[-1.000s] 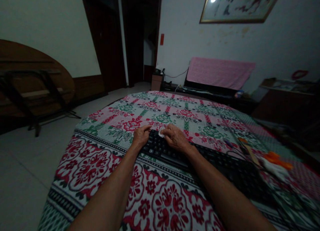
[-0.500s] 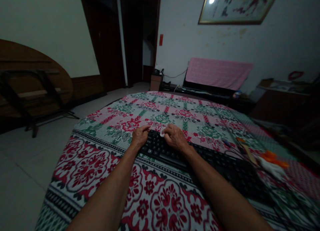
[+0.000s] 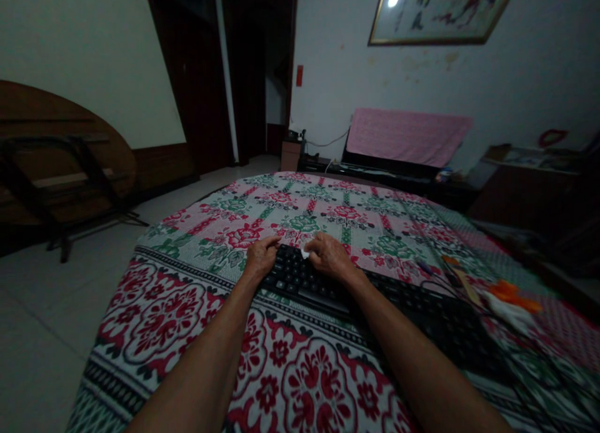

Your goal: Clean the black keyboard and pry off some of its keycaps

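Head view: your right hand [image 3: 329, 257] is pinching a white wad [image 3: 305, 254] at the black keyboard [image 3: 299, 277], slightly farther right than a second ago; your left hand [image 3: 261, 257] is curling at the keys' left end (grip unclear). An orange item [image 3: 514, 297] is lying rightward on patterned cloth [image 3: 321, 386], a pink towel [image 3: 407, 137] hanging beyond.

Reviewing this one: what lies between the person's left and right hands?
In the head view, part of the black keyboard lies between the left hand and right hand, plus a small white piece at the right fingertips.
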`<state>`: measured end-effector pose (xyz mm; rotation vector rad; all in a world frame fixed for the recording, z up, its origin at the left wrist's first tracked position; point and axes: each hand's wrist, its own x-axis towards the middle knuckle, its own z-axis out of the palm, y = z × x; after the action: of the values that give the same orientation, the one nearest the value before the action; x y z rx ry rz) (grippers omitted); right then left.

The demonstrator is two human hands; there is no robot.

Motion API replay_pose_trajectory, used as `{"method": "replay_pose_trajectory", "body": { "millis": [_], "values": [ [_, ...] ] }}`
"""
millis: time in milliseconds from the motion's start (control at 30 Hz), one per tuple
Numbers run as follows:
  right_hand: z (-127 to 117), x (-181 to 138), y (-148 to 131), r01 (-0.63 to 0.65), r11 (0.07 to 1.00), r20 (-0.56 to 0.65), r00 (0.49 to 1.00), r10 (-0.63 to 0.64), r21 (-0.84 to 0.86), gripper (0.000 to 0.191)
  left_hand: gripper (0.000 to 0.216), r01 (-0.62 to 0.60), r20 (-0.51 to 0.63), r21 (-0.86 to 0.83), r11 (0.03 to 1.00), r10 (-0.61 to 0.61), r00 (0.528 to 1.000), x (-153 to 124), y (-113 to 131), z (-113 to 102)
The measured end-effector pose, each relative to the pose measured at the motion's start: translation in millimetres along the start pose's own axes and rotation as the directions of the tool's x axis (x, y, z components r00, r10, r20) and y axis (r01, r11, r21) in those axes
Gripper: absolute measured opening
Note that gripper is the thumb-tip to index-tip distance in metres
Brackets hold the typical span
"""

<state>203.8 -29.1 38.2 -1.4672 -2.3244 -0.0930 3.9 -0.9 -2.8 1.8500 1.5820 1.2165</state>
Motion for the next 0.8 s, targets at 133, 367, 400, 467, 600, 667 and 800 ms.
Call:
{"method": "replay_pose_trajectory", "body": {
  "millis": [133, 367, 400, 467, 600, 667, 800],
  "values": [
    [0.2, 0.0, 7.9, -0.071, 0.996, -0.067, 0.995, 0.075, 0.056, 0.026, 0.036, 0.005, -0.006, -0.002, 1.0, -0.005, 1.0, -0.1, -0.6, 0.5],
    [0.5, -0.8, -4.3, 0.088, 0.996, -0.012, 0.996, -0.088, 0.017, 0.027, 0.036, 0.006, -0.004, -0.002, 1.0, -0.006, 1.0, -0.3, -0.2, -0.2],
    [0.2, -0.8, -5.6, 0.081, 0.997, -0.004, 0.997, -0.081, 0.001, 0.027, 0.036, 0.007, -0.004, -0.001, 1.0, -0.007, 1.0, -0.2, 0.2, -0.4],
    [0.1, -0.8, -5.9, 0.057, 0.998, 0.002, 0.998, -0.057, -0.015, 0.026, 0.037, 0.006, -0.002, 0.0, 1.0, -0.006, 1.0, -0.1, 0.6, -0.7],
    [1.6, -1.6, -0.6, -0.006, 1.0, -0.009, 1.0, 0.005, -0.015, 0.023, 0.036, 0.001, 0.003, 0.003, 1.0, -0.001, 1.0, -0.3, 0.8, -1.2],
    [2.3, -2.3, 1.3, -0.029, 1.0, -0.037, 0.999, 0.029, -0.01, 0.022, 0.036, -0.002, 0.005, 0.004, 1.0, 0.002, 1.0, -0.6, 1.1, -1.5],
    [1.3, -2.6, -2.3, 0.068, 0.998, -0.08, 0.994, -0.069, -0.008, 0.025, 0.036, 0.001, 0.003, 0.009, 1.0, -0.001, 1.0, -0.7, 2.3, -2.0]
  ]
}}
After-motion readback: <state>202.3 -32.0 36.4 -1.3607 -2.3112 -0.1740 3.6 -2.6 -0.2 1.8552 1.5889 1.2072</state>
